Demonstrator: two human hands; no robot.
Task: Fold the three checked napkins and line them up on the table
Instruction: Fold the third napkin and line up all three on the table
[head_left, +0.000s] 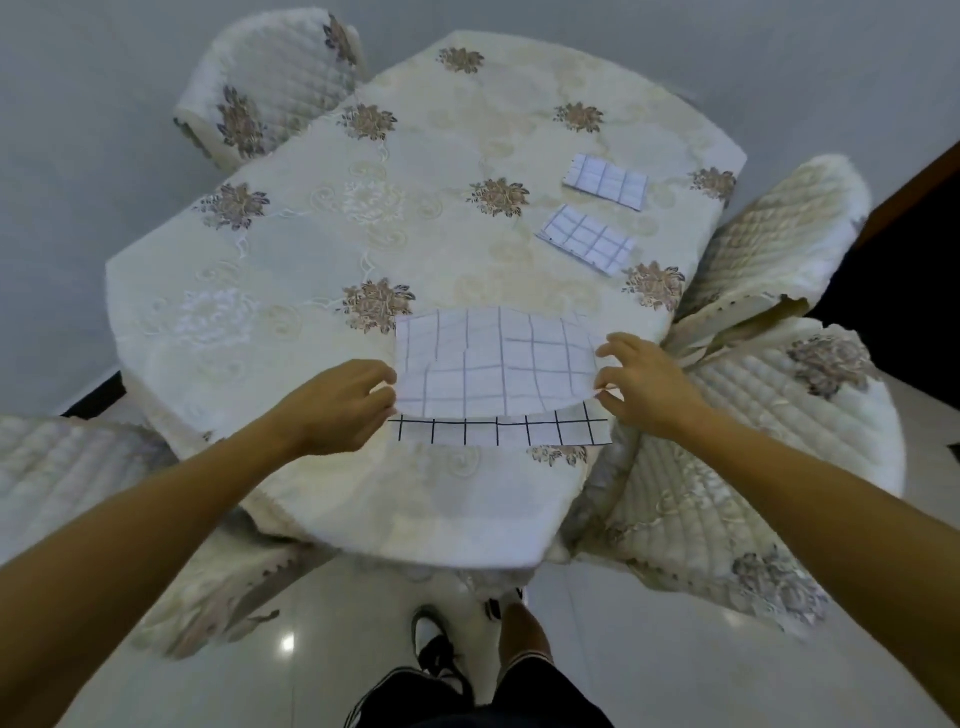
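Head view: the third napkin (496, 371) is pinched at its side edges by the left hand (340, 402) and right hand (647, 387), lifted over its near strip. Uneven pulling could skew the fold. Two folded napkins (587, 239) lie far right on the table (291, 270).

A table draped in a cream floral tablecloth (311, 249) carries two folded checked napkins (607, 182) (588, 239) toward its right edge and a third napkin (493, 374), half-folded, at the near edge.
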